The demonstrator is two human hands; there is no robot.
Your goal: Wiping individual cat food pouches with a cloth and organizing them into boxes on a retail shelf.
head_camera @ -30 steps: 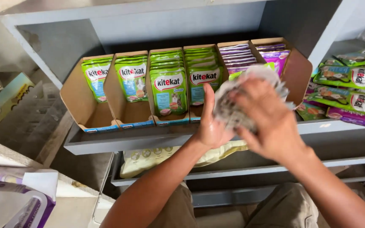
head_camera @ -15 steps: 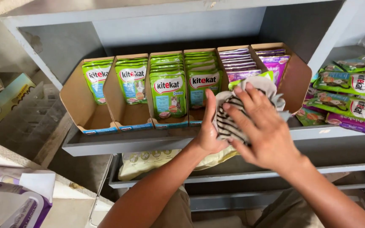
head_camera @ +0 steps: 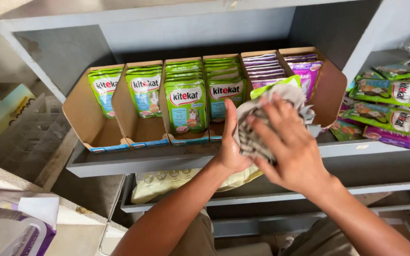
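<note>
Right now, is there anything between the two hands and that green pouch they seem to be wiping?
Yes: a grey striped cloth. The right hand presses it over the front of the green pouch, hiding most of it. The left hand grips the bundle from the left side; whether it touches the pouch directly cannot be told.

Seen from above at a grey metal shelf [head_camera: 134, 163]: left hand [head_camera: 231, 142] cupping a green pouch [head_camera: 274, 87] from behind, right hand [head_camera: 288, 142] pressing a striped grey cloth [head_camera: 262, 121] flat over its front. Behind them, open cardboard trays [head_camera: 79, 118] packed upright with green pouches [head_camera: 186, 106] and purple pouches [head_camera: 264, 68]. Loose pouches [head_camera: 390, 106] heaped at far right. Pale bag [head_camera: 167, 182] lying on the shelf below.
</note>
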